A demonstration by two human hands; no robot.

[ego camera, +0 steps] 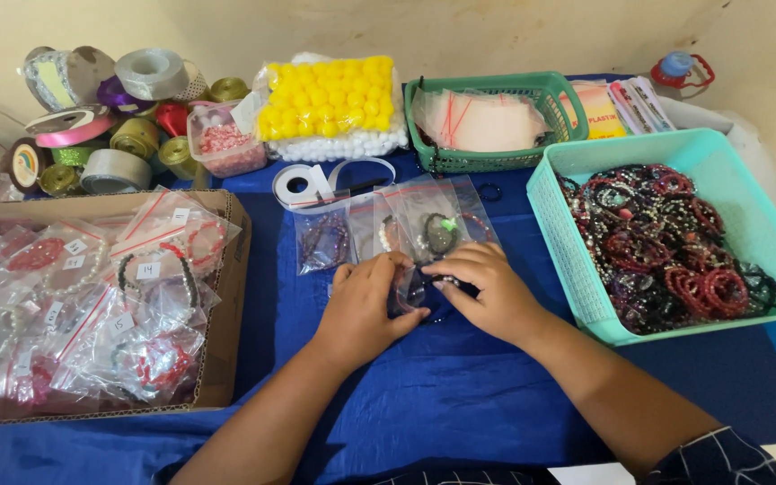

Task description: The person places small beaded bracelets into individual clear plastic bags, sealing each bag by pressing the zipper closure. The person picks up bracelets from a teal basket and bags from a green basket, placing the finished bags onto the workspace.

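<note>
My left hand (358, 310): it lies on the blue cloth (460, 395), the fingers bent and pinching the left edge of a small clear bag (409, 289).
My right hand (487, 292): the fingers are curled on the right side of the same bag and seem to press a dark bead bracelet (449, 284) at its opening; how much of the bracelet is already inside, I cannot tell.
Bag in work: in the middle of the table, between my two hands, touching both.
Already done, as I judge: the cardboard box (231, 296) on the left holds many packed bags, most with a small label; a few more filled bags (388, 229) lie in a row just beyond my hands.
Still to do, as I judge: the turquoise basket (666, 148) on the right is well filled with loose bracelets, so much work remains.
Supplies: empty bags wait in the green basket (496, 162) at the far side; a white tape roll (298, 186) lies far left of my hands.
</note>
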